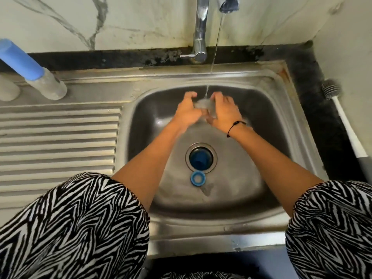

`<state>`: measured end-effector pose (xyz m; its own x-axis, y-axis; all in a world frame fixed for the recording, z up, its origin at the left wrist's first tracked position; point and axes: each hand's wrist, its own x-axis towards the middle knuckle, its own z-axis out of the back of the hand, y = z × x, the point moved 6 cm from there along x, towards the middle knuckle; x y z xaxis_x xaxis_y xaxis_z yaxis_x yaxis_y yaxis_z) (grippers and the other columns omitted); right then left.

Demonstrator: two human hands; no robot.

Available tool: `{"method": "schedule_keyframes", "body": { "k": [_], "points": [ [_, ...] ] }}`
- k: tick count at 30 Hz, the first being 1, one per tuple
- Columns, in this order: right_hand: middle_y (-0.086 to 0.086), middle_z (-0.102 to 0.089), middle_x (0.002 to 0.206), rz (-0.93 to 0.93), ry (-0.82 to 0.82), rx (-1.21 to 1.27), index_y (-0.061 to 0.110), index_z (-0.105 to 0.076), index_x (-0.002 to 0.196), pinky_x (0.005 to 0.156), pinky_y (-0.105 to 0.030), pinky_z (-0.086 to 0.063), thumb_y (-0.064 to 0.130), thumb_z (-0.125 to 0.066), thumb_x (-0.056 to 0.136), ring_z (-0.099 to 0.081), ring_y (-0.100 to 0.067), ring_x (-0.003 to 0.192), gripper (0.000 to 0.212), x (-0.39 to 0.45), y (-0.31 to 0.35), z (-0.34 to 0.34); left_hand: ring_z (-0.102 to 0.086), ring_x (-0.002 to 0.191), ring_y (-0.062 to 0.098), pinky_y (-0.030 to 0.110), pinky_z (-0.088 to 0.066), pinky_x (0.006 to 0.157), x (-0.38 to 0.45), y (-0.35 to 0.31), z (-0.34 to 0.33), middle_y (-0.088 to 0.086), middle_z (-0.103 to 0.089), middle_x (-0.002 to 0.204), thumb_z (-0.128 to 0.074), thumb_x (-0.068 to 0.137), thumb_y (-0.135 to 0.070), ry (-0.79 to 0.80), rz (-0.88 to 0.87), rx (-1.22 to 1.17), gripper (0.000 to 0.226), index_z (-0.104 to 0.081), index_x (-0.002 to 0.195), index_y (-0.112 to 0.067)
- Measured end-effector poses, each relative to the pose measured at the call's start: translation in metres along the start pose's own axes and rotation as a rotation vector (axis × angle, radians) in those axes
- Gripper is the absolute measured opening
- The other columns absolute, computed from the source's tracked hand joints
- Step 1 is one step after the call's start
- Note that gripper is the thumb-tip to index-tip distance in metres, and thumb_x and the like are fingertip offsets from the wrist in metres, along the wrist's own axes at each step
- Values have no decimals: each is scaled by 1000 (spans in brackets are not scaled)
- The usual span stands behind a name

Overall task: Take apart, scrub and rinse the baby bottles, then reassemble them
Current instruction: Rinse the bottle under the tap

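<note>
— What are the hands doing?

— Both are reaching into the far half of the steel sink (289, 121). The left hand (186, 111) and right hand (224, 113) are curling their fingers around a clear bottle part (203, 106), holding it under the running water (213, 57).

— Which way is it pointing?

— It's blurring; I cannot tell its axis. A blue ring (197, 178) is lying flat just near of the drain (201, 157).

— Any writing?

— None is readable.
</note>
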<state>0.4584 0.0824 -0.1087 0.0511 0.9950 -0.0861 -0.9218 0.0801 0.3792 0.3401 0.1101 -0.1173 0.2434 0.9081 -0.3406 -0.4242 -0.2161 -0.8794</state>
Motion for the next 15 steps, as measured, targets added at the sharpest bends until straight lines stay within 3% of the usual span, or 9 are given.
{"method": "schedule_keyframes", "body": {
  "k": [4,8,10,14,15],
  "points": [
    [-16,-50,127,-19,-47,227,7,-40,130,89,-36,-40,37,-66,83,-48,-32,115,61,12,-2,24,-58,85,10,15,-50,68,10,-25,-1,1,-57,97,-67,83,-1,-97,-3,-553,50,-37,122,-13],
    [-9,-58,102,-205,-66,538,6,-41,121,70,-27,-40,35,-55,91,-60,-28,97,45,8,5,27,-60,83,18,31,-50,79,14,-38,-20,6,-62,91,-61,91,-16,-53,60,-756,11,-53,98,-14],
    [-5,-57,100,-253,-99,682,7,-39,122,69,-29,-45,34,-53,92,-61,-25,92,43,6,11,28,-62,81,21,36,-52,81,14,-42,-21,11,-63,92,-59,92,-23,-12,107,-830,11,-55,96,-13],
    [-10,-61,111,-326,-148,798,14,-39,129,85,-44,-53,40,-49,91,-61,-28,98,46,5,25,32,-64,67,16,26,-55,64,15,-54,-9,7,-66,76,-48,97,-33,-20,91,-874,27,-58,94,-8],
    [-11,-61,111,-340,-153,821,13,-42,126,84,-44,-53,40,-47,92,-61,-29,98,44,6,29,36,-64,72,18,28,-55,68,14,-57,-8,7,-65,78,-44,99,-32,-68,87,-853,29,-59,96,-8]
  ]
}}
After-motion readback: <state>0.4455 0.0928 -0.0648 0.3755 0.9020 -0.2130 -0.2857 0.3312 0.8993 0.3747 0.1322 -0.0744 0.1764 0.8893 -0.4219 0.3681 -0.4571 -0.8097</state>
